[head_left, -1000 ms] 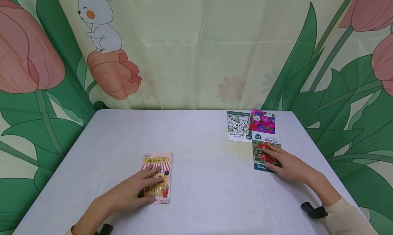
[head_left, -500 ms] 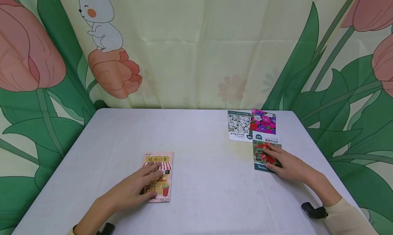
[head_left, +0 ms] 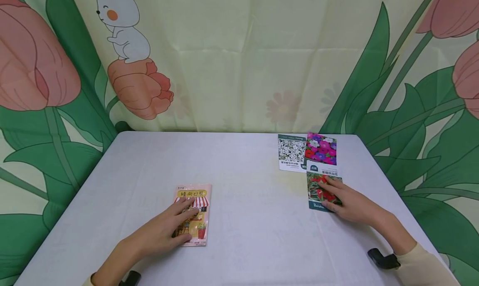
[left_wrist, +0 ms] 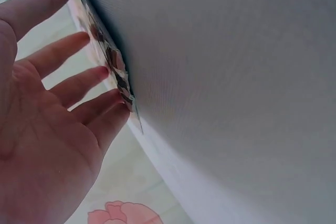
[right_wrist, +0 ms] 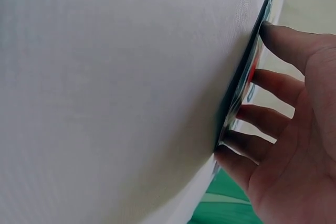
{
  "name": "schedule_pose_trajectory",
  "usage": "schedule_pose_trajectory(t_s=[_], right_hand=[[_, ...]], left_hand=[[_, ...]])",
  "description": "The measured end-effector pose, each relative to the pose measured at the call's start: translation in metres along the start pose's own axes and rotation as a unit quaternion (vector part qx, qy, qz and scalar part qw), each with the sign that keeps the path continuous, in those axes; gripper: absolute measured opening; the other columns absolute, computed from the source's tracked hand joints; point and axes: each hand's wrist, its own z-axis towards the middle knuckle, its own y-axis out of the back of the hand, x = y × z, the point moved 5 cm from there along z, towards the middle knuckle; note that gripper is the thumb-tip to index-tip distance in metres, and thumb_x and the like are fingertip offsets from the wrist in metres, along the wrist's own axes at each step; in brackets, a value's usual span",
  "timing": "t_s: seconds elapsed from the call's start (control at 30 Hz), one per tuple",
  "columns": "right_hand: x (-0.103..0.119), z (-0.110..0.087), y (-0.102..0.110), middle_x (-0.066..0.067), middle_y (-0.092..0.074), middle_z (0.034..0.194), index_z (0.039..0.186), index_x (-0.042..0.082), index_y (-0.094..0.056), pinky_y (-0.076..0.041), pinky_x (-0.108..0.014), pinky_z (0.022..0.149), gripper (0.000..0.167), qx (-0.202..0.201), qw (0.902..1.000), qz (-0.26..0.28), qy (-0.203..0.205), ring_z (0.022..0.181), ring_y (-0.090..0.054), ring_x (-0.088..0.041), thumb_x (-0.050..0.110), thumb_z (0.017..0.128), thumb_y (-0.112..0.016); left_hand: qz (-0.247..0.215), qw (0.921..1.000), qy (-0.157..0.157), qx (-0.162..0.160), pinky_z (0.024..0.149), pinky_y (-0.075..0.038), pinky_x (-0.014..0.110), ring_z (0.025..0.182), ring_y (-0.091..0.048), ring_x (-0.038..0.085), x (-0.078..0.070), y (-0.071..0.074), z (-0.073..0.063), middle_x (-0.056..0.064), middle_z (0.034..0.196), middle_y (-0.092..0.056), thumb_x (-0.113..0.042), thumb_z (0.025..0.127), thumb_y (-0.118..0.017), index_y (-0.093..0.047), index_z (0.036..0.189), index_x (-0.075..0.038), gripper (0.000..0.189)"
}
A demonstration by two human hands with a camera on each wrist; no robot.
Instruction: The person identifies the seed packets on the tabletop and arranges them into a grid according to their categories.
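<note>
A pink packet [head_left: 202, 232] with a striped awning printed on it lies flat on the white table, left of centre. My left hand [head_left: 159, 228] rests on it with spread fingers; in the left wrist view the fingertips [left_wrist: 100, 72] touch the packet's face. Over on the right, my right hand [head_left: 355, 203] lies with spread fingers on a seed packet with red flowers [head_left: 314, 190], partly covering it. The right wrist view shows the thumb and fingertips of the right hand [right_wrist: 283, 108] against that packet's face, not curled around it.
Beyond the red-flower packet lie a packet with white flowers [head_left: 292, 149] and one with pink and purple flowers [head_left: 322, 149], near the back edge of the white-clothed table [head_left: 254, 219]. A printed curtain [head_left: 224, 49] with a rabbit and tulips hangs behind.
The red-flower packet has slid slightly toward me under my right hand, uncovering a little more of the purple-flower one. My left hand has shifted slightly on the pink packet.
</note>
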Motion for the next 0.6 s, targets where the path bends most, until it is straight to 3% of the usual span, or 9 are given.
schedule_pose_trajectory(t_s=[0.6], right_hand=[[0.014, -0.009, -0.007, -0.025, -0.034, 0.171, 0.160, 0.019, -0.050, -0.046, -0.073, 0.112, 0.072, 0.008, 1.0000, -0.001, 0.002, 0.152, -0.035, -0.059, 0.056, 0.100, -0.066]], left_hand=[[0.015, 0.9998, -0.008, -0.007, 0.121, -0.043, 0.062, 0.159, -0.035, 0.042, -0.004, 0.001, 0.000, 0.008, 0.170, -0.042, -0.040, 0.097, -0.075, -0.056, 0.155, -0.018, 0.065]])
